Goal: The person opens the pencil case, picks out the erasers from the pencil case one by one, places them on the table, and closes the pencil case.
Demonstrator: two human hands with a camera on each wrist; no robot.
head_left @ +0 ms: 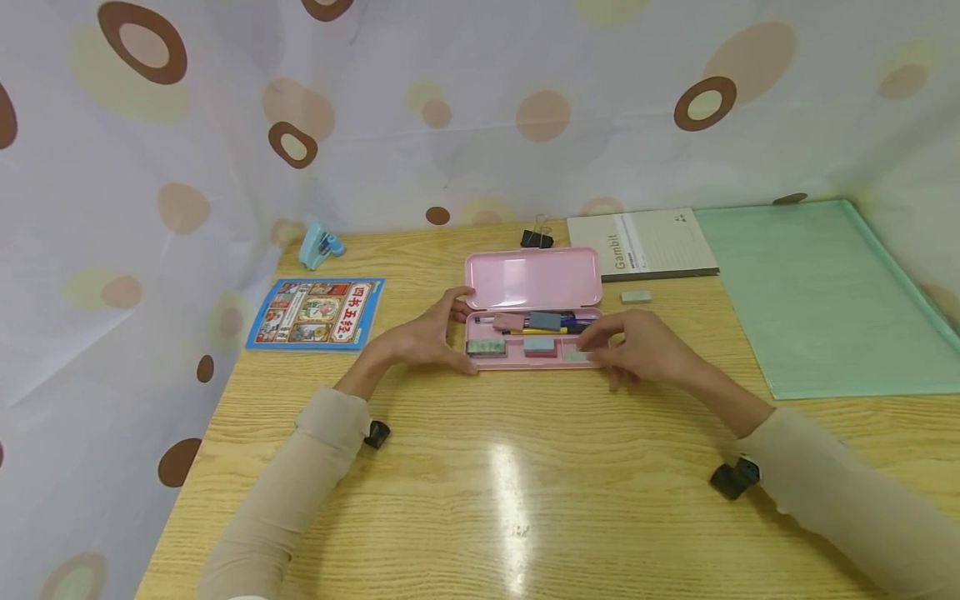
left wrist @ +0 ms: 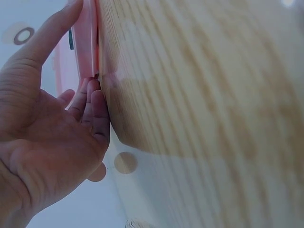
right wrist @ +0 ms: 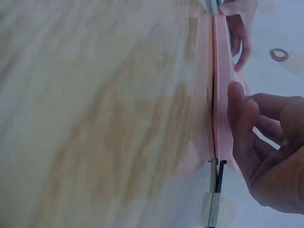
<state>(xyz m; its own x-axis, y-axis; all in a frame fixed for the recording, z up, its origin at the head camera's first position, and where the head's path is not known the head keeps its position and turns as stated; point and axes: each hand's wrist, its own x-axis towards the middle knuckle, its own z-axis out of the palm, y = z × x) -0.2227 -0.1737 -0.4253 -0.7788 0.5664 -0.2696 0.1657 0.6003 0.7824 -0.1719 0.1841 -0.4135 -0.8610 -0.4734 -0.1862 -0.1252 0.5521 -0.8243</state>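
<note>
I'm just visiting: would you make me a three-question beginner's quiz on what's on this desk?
1. True or false: the pink plastic pencil case has its lid open.
2. Which hand touches the case's left end?
3. What lies nearest the case's right side: (a) small grey eraser, (b) blue stapler, (c) blue picture book?

Key:
1. True.
2. The left hand; the right hand is at the right front corner.
3. (a).

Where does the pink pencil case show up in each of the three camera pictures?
Head: the pink pencil case lies open at the table's middle, between both hands.
Left wrist: a pink edge at top left, by the left hand.
Right wrist: a thin upright pink strip, right of centre.
Shared landmark: the wooden table.
</note>
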